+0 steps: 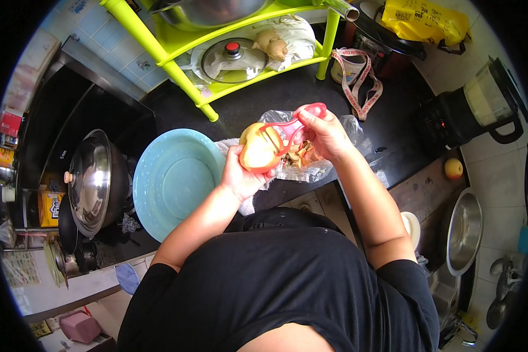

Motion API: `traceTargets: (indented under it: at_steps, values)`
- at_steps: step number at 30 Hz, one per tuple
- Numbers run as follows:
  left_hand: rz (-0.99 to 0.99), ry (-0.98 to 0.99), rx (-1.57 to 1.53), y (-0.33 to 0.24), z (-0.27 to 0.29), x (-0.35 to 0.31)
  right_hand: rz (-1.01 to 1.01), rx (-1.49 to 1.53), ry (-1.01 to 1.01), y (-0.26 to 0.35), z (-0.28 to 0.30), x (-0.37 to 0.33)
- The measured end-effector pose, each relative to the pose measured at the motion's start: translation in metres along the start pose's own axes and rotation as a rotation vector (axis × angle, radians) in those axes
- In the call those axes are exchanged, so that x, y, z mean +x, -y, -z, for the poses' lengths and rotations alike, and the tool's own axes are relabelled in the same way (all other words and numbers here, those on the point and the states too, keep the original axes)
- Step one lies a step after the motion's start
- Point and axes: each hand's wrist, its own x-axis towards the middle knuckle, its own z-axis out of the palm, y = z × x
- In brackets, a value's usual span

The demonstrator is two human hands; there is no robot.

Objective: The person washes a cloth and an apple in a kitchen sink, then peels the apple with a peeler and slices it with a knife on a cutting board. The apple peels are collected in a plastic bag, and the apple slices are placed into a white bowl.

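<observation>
My left hand (243, 176) is wrapped around a partly peeled apple (260, 154), with pale flesh showing and yellow-red skin left on parts of it. In my right hand (325, 132) is a red peeler (290, 126), its blade end lying against the apple's right side. Beneath and beside them, a clear plastic bag (349, 132) is spread on the counter with a heap of peelings (300, 156) on it. A light blue basin (179, 182) stands just left of my left hand, and a pale cloth (246, 205) lies partly under my wrist.
A green shelf rack (188, 88) rises behind, holding a glass lid (233, 61) and ginger (270, 45). At left a lidded wok (94, 182) sits on the stove. Right are a blender (469, 105), another apple (453, 168) and a steel bowl (465, 232) by the sink.
</observation>
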Motion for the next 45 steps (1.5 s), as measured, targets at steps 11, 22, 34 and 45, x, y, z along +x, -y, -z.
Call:
traceTargets:
  at_steps: [11, 22, 34, 45]
  values:
    - [0.092, 0.388, -0.144, -0.002, -0.003, -0.011, -0.096, -0.462, -0.249, -0.023, 0.055, 0.03]
    - [0.046, -0.001, 0.04, -0.001, 0.003, -0.006, 0.026, -0.203, 0.172, 0.024, -0.024, -0.004]
    - [0.077, 0.124, 0.07, -0.006, 0.011, -0.015, -0.016, -0.778, -0.238, -0.025, 0.049, 0.034]
    - [0.129, 0.086, 0.244, -0.009, -0.001, -0.007, -0.084, -0.19, 0.136, 0.015, -0.016, 0.008]
